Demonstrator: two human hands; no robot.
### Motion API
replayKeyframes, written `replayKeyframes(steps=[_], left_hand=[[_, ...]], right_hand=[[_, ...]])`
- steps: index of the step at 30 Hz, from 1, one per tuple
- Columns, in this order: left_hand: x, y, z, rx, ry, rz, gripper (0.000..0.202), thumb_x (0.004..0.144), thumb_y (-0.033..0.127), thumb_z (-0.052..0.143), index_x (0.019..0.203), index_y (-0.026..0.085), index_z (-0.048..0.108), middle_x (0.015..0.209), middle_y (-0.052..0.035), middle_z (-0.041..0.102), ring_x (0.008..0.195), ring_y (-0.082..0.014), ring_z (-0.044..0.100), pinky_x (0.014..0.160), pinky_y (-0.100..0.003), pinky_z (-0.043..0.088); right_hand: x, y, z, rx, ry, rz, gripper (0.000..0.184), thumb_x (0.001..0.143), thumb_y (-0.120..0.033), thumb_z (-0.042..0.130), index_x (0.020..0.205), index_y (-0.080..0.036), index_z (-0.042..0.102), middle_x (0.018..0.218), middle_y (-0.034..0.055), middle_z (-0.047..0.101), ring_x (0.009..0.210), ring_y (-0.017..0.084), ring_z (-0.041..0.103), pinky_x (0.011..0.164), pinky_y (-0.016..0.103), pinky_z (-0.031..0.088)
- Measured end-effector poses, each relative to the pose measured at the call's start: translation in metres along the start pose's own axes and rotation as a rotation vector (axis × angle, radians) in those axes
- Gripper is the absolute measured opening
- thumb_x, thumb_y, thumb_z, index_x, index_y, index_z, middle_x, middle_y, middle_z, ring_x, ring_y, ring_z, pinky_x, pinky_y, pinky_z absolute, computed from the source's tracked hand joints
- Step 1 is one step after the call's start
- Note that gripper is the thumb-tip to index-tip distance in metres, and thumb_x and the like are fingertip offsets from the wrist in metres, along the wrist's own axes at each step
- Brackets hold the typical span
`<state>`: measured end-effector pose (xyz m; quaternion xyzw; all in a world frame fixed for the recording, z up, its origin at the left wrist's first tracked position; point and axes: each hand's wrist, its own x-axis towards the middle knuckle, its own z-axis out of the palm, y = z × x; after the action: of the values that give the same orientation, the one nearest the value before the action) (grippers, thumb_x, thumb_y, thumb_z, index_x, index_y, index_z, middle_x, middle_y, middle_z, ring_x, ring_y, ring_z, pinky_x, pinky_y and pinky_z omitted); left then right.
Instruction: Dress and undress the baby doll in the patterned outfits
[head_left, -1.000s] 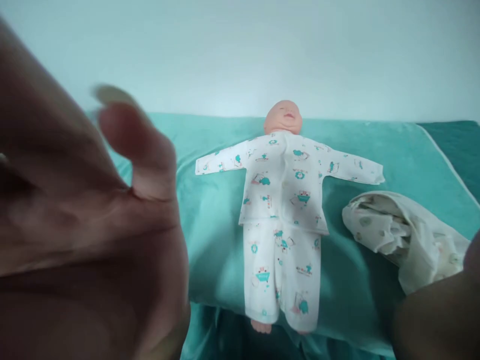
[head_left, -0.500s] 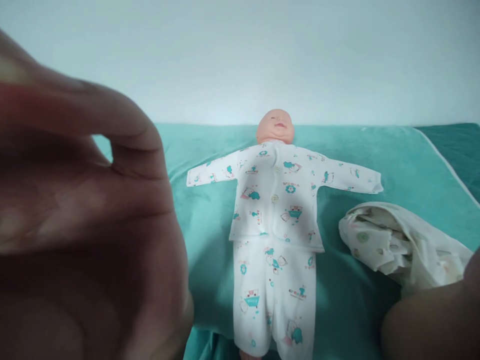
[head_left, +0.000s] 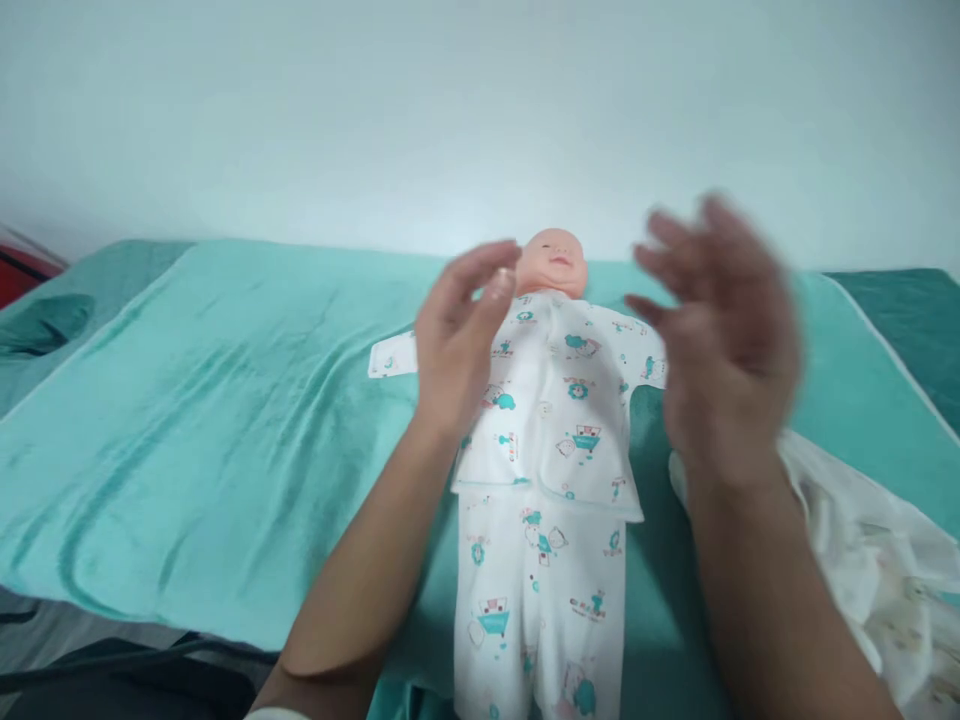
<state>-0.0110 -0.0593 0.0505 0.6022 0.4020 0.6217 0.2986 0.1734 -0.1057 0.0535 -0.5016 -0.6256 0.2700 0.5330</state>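
Observation:
A baby doll (head_left: 553, 262) lies on its back with its head toward the wall. It wears a white printed top (head_left: 551, 400) with long sleeves and matching white pants (head_left: 540, 600). My left hand (head_left: 465, 320) is above the sleeve and shoulder at the left of the doll, fingers curved and apart, with nothing in it. On the other side, my right hand (head_left: 724, 330) is in the air over the other sleeve, blurred, its fingers spread and holding nothing. Part of each sleeve is hidden behind my hands.
Under the doll is a turquoise blanket (head_left: 225, 430) with a pale edge. A crumpled white printed cloth (head_left: 892, 570) lies at the right, partly behind my right forearm. A pale wall (head_left: 450, 120) rises behind. Dark cables (head_left: 150, 655) run at the lower left.
Both hands have moved away from the camera, out over the doll's shoulders. The left hand no longer fills the left side. The doll stays in place.

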Motion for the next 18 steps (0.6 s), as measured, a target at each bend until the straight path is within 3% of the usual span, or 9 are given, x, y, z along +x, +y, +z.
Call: replayKeyframes(steps=[3, 6, 10, 18], left_hand=[[0.007, -0.039, 0.007, 0.165, -0.199, -0.100, 0.028, 0.100, 0.042, 0.054, 0.121, 0.027, 0.065, 0.133, -0.0037, 0.068, 0.125, -0.0213, 0.063, 0.108, -0.041, 0.053], [0.010, -0.057, 0.007, 0.233, -0.319, -0.064, 0.027, 0.098, 0.033, 0.056, 0.121, 0.024, 0.068, 0.134, -0.0048, 0.068, 0.128, -0.0207, 0.061, 0.116, -0.041, 0.046], [0.012, -0.058, 0.008, 0.283, -0.380, -0.034, 0.028, 0.100, 0.029, 0.051, 0.119, 0.025, 0.071, 0.137, -0.0032, 0.067, 0.134, -0.0192, 0.056, 0.122, -0.041, 0.039], [0.012, -0.054, 0.009, 0.291, -0.405, -0.072, 0.030, 0.101, 0.030, 0.049, 0.119, 0.029, 0.073, 0.140, -0.0007, 0.065, 0.137, -0.0184, 0.054, 0.123, -0.039, 0.038]], right_hand=[[0.015, 0.028, 0.023, 0.019, 0.019, -0.089, 0.044, 0.097, -0.042, 0.057, 0.140, -0.031, 0.053, 0.147, 0.0047, 0.056, 0.138, 0.025, 0.052, 0.113, 0.048, 0.047], [0.020, 0.047, 0.035, -0.121, -0.016, -0.033, 0.038, 0.096, -0.043, 0.058, 0.130, -0.028, 0.062, 0.134, 0.0066, 0.065, 0.127, 0.028, 0.058, 0.109, 0.052, 0.048], [0.019, 0.054, 0.037, -0.111, -0.059, 0.020, 0.034, 0.096, -0.041, 0.056, 0.126, -0.027, 0.064, 0.133, 0.0059, 0.067, 0.125, 0.027, 0.059, 0.110, 0.053, 0.046], [0.019, 0.058, 0.041, -0.035, -0.022, 0.028, 0.025, 0.094, -0.037, 0.059, 0.115, -0.028, 0.070, 0.139, 0.0046, 0.064, 0.130, 0.025, 0.058, 0.110, 0.049, 0.048]])
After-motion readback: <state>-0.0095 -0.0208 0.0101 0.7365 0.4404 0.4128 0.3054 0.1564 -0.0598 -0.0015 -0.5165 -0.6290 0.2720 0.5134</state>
